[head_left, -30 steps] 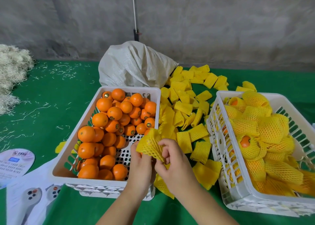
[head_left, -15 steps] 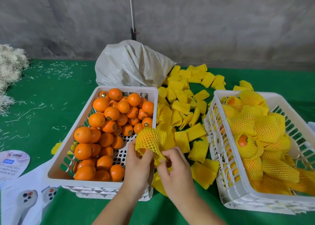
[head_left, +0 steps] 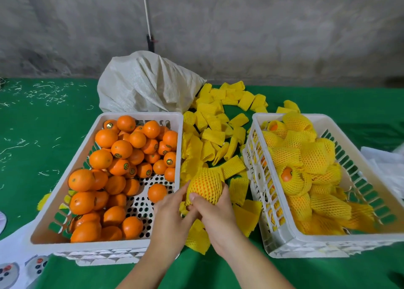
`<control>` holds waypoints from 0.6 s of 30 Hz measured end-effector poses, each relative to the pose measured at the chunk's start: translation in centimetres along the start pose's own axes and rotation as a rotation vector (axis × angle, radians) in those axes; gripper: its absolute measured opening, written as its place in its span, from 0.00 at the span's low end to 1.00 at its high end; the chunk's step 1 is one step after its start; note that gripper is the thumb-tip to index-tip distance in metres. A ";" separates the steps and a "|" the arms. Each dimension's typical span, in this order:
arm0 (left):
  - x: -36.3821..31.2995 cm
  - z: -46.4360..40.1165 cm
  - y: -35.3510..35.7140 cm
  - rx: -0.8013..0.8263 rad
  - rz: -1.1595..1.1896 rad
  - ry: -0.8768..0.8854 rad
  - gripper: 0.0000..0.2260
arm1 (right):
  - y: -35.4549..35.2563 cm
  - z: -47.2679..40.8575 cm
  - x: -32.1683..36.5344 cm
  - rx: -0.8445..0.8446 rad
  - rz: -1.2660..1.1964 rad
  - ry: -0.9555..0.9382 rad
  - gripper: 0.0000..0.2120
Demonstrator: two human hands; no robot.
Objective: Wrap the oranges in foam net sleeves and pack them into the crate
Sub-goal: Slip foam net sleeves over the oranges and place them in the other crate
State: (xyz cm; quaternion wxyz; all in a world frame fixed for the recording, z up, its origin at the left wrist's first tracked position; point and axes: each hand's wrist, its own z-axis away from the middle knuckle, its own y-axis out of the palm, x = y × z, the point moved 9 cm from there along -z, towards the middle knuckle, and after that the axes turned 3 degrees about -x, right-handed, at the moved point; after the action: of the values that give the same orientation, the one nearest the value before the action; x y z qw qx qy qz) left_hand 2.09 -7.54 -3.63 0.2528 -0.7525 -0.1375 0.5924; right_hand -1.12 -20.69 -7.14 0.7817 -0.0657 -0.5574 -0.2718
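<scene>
Both grips are on one fruit: your right hand (head_left: 215, 210) cups the sleeved orange (head_left: 205, 184) from below and behind, while your left hand (head_left: 172, 210) has its fingers against the net's near end, between the crates above the green surface (head_left: 43, 135). Right of you, the packing crate (head_left: 282, 240) looks about half full. That foam net sleeve (head_left: 197, 177) is soft and springy, likely to creep back. Hold the firm, fairly heavy fruit around its middle, never by loose mesh.
</scene>
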 end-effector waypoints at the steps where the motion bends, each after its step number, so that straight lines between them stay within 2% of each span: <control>1: -0.5 0.1 0.1 0.003 -0.031 0.029 0.25 | -0.6 -0.4 0.0 -0.006 -0.007 0.014 0.41; 4: -1.5 0.0 0.2 -0.037 -0.055 0.073 0.20 | -2.0 -1.5 0.0 -0.018 0.015 0.051 0.45; 7: -1.7 0.1 0.5 0.025 0.009 0.044 0.12 | -4.6 -3.4 1.6 -0.049 0.003 0.048 0.41; 12: -0.6 0.6 0.1 0.102 0.149 -0.053 0.12 | -13.0 -8.4 9.5 -0.321 -0.122 -0.071 0.40; 15: 0.0 0.4 0.0 0.097 0.223 -0.101 0.12 | -16.8 -11.1 13.9 -0.451 -0.093 -0.118 0.49; 18: 0.4 0.0 0.1 0.099 0.270 -0.118 0.13 | -17.8 -12.7 15.7 -0.441 0.050 -0.142 0.55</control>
State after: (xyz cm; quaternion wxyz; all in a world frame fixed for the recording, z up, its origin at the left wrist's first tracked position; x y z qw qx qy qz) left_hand 2.21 -7.38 -4.01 0.1994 -0.7146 -0.0202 0.6702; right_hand 4.27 -46.35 -1.13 0.7136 -0.2676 -0.5364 -0.3624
